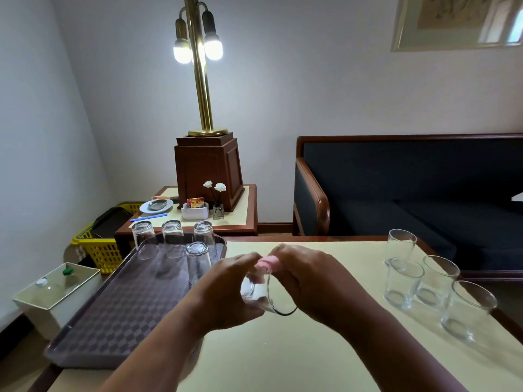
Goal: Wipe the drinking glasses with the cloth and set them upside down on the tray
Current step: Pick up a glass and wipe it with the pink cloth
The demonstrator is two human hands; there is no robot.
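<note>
My left hand (226, 290) grips a clear drinking glass (261, 297) lying on its side above the table, its rim turned toward me and to the right. My right hand (308, 281) curls round the glass from the right and pinches a pink cloth (267, 263), of which only a small fold shows above the glass. A dark patterned tray (113, 312) lies at the left with several glasses (198, 261) standing upside down at its far end. Several upright glasses (404, 281) stand on the table at the right.
The cream table top (297, 357) runs under both hands. Behind the tray stand a side table with a brass lamp (199, 80), a plate and a small vase. A yellow basket (96, 247) and a white box (53, 290) sit at the left. A dark sofa (410, 188) fills the right.
</note>
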